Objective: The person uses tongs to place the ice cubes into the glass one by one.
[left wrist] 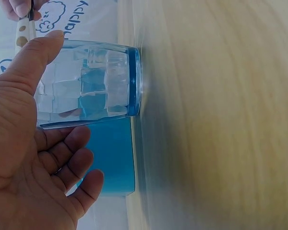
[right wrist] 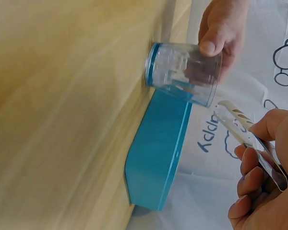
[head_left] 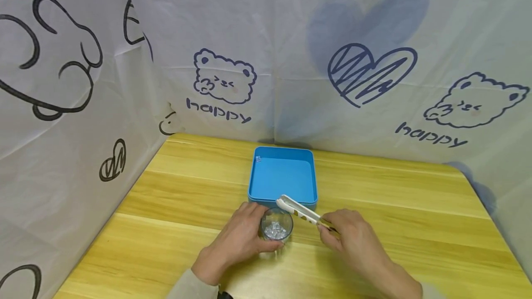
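Note:
A clear drinking glass [head_left: 277,225] with a blue base stands on the table, and clear pieces [head_left: 275,230] lie in its bottom. My left hand [head_left: 243,232] grips the glass from the left, its thumb on the near side in the head view. In my right hand [head_left: 353,236] is a pair of white tongs [head_left: 300,210] with brown spots, pinched between thumb and fingers. The tong tips are close to the glass rim, by the front edge of a blue box [head_left: 282,179]. I cannot tell whether they hold a piece.
The open-topped blue box stands right behind the glass, with a small clear piece [head_left: 258,158] in its far left corner. A wood-grain table [head_left: 178,211] lies under everything. White printed cloth [head_left: 274,59] hangs along the table's back and sides.

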Motion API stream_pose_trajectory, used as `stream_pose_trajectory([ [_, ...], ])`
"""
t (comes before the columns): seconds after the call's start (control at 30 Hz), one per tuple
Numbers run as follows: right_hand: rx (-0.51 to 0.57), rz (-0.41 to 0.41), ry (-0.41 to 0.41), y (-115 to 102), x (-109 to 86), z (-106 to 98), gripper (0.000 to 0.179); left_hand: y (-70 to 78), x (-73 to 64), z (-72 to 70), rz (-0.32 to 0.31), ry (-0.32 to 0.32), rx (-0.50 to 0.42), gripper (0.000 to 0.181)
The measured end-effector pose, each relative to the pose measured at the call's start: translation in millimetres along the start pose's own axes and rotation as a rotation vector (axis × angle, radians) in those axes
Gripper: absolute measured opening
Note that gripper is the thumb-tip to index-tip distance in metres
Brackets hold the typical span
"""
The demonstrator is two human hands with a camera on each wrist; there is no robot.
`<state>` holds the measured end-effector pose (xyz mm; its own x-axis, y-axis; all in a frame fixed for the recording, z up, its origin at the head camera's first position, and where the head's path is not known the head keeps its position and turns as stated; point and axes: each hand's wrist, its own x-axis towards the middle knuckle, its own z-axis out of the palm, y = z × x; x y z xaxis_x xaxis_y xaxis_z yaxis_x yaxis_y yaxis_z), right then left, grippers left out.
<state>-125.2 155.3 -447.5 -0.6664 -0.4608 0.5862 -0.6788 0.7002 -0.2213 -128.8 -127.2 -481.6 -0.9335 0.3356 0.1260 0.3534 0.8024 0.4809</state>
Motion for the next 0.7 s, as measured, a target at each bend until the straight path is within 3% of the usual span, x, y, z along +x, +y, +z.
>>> stream_pose_trajectory([
  [0.7,0.053,0.005,0.002,-5.8,-20.0,8.9,0.017,-0.1,0.2,-0.8,0.003,-0.009,0.023,0.084],
])
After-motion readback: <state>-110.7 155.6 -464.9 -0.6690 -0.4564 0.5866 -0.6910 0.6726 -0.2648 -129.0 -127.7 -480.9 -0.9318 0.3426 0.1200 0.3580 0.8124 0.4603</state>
